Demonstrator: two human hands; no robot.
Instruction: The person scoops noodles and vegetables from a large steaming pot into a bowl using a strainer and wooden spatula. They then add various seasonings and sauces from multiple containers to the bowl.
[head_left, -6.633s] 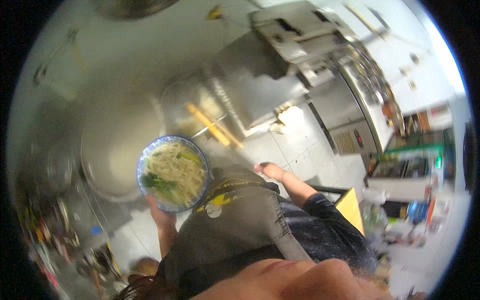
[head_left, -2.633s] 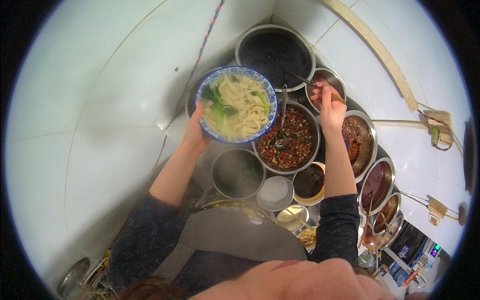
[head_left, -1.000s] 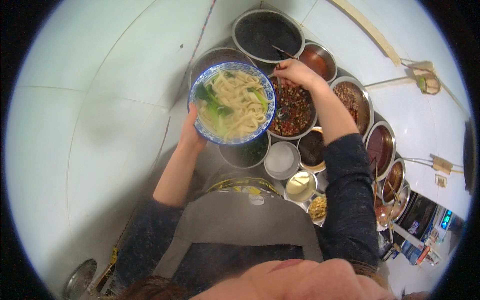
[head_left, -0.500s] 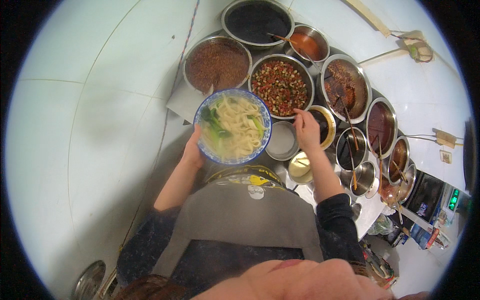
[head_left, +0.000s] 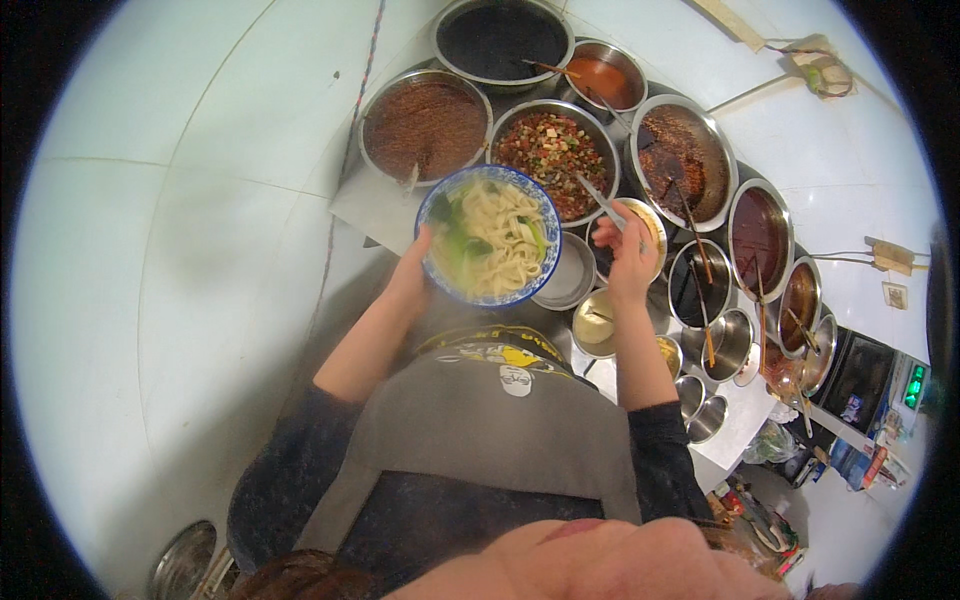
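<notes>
My left hand [head_left: 408, 272] grips the left side of a blue-and-white patterned bowl [head_left: 494, 299], held up in front of my apron. Wide pale noodles [head_left: 505, 232] lie in it, with leafy greens [head_left: 458, 240] toward the left and steam blurring the surface. My right hand [head_left: 628, 252] is closed around a metal spoon [head_left: 597, 196]. The spoon slants toward a steel basin [head_left: 614, 152] of diced red, green and pale topping [head_left: 545, 150]; its far tip is over or in the topping, I cannot tell which. Below this hand sits a partly covered bowl [head_left: 657, 240] with a yellowish rim.
Beyond the noodle bowl stand a brown-filled basin [head_left: 425, 125] and a dark liquid basin [head_left: 505, 42]. An orange sauce pot [head_left: 605, 80] and several sauce bowls with utensils line the right. Nearer are a shallow metal dish [head_left: 566, 275] and a bowl of pale paste [head_left: 595, 325].
The noodle bowl has shifted right and slightly up with my left hand. My right hand has drawn back from the diced topping's edge, and the spoon now shows in it.
</notes>
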